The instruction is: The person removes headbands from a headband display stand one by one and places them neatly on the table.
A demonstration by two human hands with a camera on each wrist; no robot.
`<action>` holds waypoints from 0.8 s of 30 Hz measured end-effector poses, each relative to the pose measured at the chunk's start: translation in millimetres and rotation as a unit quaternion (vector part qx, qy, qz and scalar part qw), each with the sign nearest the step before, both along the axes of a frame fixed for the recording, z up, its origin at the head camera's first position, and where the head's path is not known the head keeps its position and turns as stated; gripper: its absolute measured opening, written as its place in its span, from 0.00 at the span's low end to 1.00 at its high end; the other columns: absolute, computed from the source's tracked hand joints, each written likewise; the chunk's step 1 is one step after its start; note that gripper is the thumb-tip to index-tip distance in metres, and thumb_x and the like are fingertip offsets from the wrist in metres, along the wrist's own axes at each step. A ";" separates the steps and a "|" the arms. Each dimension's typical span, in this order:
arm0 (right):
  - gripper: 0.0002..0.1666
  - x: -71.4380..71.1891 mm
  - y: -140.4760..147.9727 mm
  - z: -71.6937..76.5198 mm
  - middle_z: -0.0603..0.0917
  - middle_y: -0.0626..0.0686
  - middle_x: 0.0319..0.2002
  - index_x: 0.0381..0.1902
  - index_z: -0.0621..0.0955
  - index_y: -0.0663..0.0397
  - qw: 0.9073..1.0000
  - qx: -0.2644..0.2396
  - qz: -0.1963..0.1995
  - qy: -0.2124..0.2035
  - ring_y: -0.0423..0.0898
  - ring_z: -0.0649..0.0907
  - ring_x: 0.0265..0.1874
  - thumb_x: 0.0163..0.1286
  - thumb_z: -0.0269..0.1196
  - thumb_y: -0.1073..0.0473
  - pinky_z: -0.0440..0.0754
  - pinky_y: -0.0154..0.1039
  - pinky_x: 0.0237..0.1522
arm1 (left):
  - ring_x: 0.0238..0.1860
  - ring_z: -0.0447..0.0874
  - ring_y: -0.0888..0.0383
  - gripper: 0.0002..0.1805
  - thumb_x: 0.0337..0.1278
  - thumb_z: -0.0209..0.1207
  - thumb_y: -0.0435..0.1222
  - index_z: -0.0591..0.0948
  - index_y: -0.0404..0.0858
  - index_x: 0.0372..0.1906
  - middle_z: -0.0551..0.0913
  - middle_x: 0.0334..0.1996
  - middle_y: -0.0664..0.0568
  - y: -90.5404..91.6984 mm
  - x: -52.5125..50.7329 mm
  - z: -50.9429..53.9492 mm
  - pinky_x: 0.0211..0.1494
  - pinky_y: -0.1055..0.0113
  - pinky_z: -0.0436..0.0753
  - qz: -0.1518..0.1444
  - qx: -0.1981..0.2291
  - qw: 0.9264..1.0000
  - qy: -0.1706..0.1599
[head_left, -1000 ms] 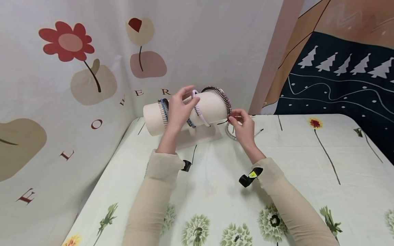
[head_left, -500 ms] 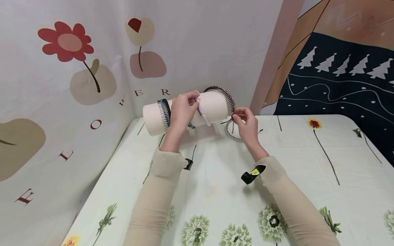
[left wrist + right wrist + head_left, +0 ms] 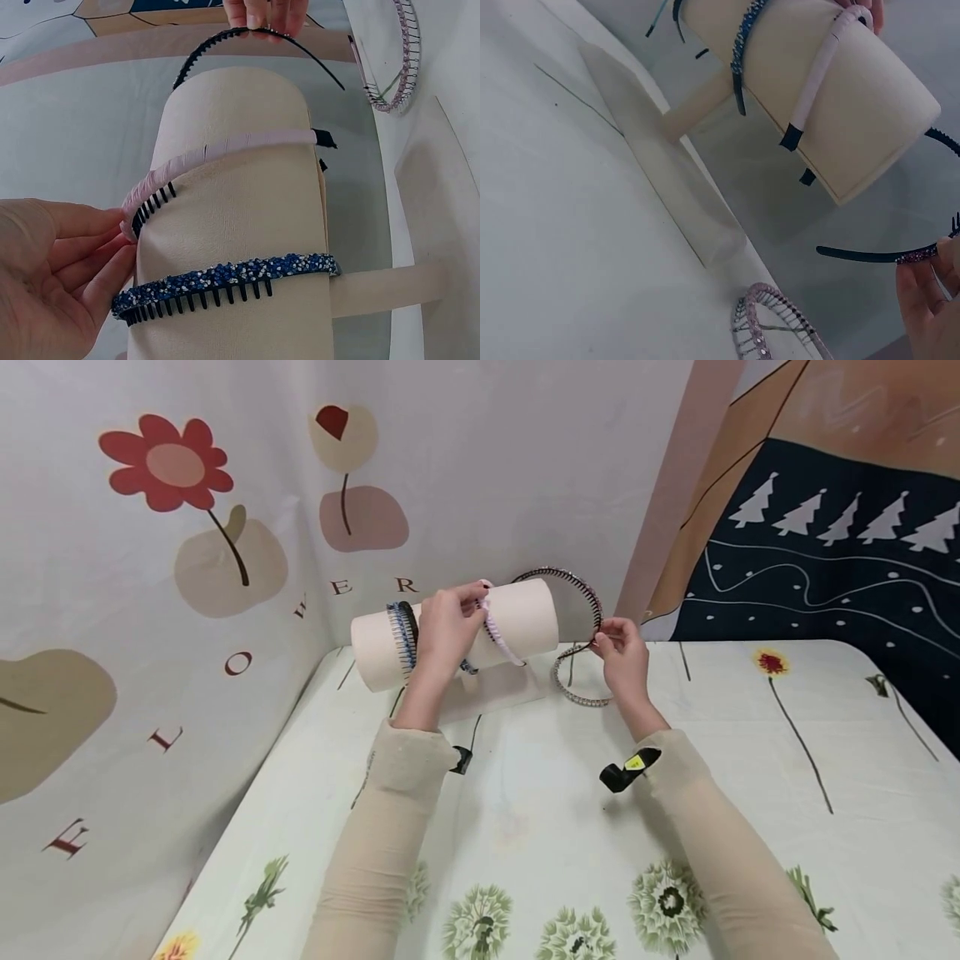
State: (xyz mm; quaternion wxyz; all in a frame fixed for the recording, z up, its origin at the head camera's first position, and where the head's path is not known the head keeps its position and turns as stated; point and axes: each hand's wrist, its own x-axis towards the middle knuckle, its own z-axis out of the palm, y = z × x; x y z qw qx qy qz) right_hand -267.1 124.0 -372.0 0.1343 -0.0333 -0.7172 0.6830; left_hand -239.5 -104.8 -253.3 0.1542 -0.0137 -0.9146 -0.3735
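My left hand point(image 3: 446, 631) pinches a lilac wrapped headband point(image 3: 214, 152) near its top, where it sits around a cream cylindrical display stand point(image 3: 525, 610). Black comb teeth show along its inner side. My right hand point(image 3: 628, 667) grips a dark headband point(image 3: 573, 578) with small sparkling stones and black teeth. That band stands beyond the stand's right end, with one black tip free in the right wrist view. A blue glittery headband point(image 3: 225, 277) circles the stand beside my left hand, close to a plain black band point(image 3: 408, 617).
A pinkish-silver headband point(image 3: 581, 698) lies on the table below my right hand. The stand's flat base point(image 3: 506, 687) rests on a flower-printed tablecloth point(image 3: 517, 860). A printed backdrop point(image 3: 495, 468) rises just behind the stand.
My right hand has moved right, drawing the dark headband from around the stand's right end to beyond it. My left hand has shifted slightly right, from near the lilac headband to pinching its top.
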 end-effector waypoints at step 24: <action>0.16 4.7 28.4 9.2 0.73 0.39 0.43 0.58 0.70 0.68 0.996 0.063 0.029 0.050 0.30 0.78 0.43 0.76 0.55 0.66 0.81 0.22 0.49 | 0.58 0.82 0.51 0.16 0.58 0.58 0.30 0.86 0.38 0.50 0.82 0.59 0.49 14.5 2.4 -1.6 0.56 0.56 0.83 0.025 -0.075 0.995 0.054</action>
